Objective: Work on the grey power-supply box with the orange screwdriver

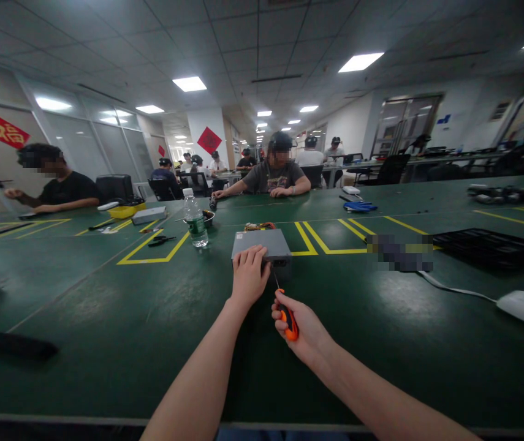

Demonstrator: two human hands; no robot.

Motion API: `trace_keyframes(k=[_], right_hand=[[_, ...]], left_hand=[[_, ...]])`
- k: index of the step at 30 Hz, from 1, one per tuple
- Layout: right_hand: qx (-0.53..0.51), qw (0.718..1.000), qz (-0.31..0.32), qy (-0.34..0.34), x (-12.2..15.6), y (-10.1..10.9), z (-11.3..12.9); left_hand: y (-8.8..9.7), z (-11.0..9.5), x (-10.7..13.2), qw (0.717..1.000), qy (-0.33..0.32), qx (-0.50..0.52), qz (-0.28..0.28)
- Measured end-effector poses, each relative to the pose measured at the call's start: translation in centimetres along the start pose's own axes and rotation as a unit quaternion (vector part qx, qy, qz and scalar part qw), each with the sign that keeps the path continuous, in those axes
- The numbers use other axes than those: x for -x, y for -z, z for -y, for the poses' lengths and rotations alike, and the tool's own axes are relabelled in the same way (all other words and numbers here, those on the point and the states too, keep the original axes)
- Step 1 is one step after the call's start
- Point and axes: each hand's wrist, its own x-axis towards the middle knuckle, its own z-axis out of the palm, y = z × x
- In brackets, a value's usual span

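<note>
Right hand (306,324) is closed round an orange screwdriver (291,326); left hand (249,275) lies open atop a grey metal box (273,242), midway along the tabletop (105,373), beyond its near edge. Probably heavy, rigid: hold opposite sides.

The screwdriver (292,329) has two colours on its handle: bright orange and black. The metal box (271,242) is plain grey, with a small white sticker (239,235) on top and a black socket (280,263) in its side. The wires (262,226) behind it are mixed, red and yellow among them. The bench (174,355) is dark green, and yellow tape (144,261) makes angular outlines on it. The bottle (200,239) is transparent, with a white cap (188,192) and a green label (196,226). One bundle (359,207) is blue, one tray (126,211) is yellow, and the lattice-like panel (491,247) is black. The cable (455,290) is white. The wall hanging (7,131) is red and carries a golden character.
</note>
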Motion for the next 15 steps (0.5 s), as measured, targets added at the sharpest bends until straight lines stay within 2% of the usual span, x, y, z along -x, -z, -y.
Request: trace_keyframes(k=[7,15], right_hand=[[-0.006,0.998,0.050,-0.029,0.25,-0.08,0.29],[0.012,0.998,0.049,-0.026,0.35,0.03,0.33]], left_hand=[[-0.07,0.03,0.00,1.000,-0.001,-0.001,-0.006],[-0.01,-0.03,0.00,1.000,-0.002,0.004,-0.004]])
